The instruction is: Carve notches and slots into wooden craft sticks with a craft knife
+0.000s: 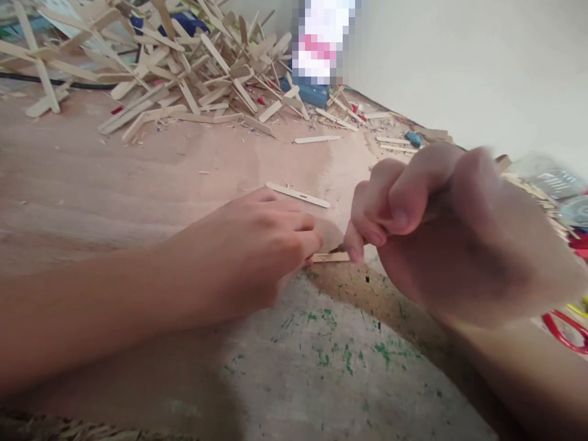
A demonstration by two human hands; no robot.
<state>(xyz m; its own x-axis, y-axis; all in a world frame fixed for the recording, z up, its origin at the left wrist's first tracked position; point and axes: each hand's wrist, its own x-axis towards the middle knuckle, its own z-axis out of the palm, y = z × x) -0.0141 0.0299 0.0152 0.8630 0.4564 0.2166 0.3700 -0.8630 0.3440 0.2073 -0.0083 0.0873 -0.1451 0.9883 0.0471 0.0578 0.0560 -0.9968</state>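
- While the work centres on one thin wooden stick, we find it lying flat on the table between our two hands, both its ends covered by fingers.
- Our left hand is curled narrow, its fingertips holding down the stick's left end; the underside of that hold is hidden from us.
- Our right hand is closed around a slim pointed tool, its dark tip at the stick's upper face. Blur and the closed fingers hide most of the shaft, so we can't say for certain what kind of tool it is.
- To work this stick well, we should press it firmly against the board, guide the tip with light, short strokes, and brace the right little finger near the wood. We judge a slip toward our left fingertips the main risk, so the tip is best aimed away from them.
- Just beyond our left knuckles lies a second stick with a small dark slot at its middle, a handy reference for placement.
- Farther off we see a heap of loose sticks, a blue block below a bright screen, and red handles at our right.
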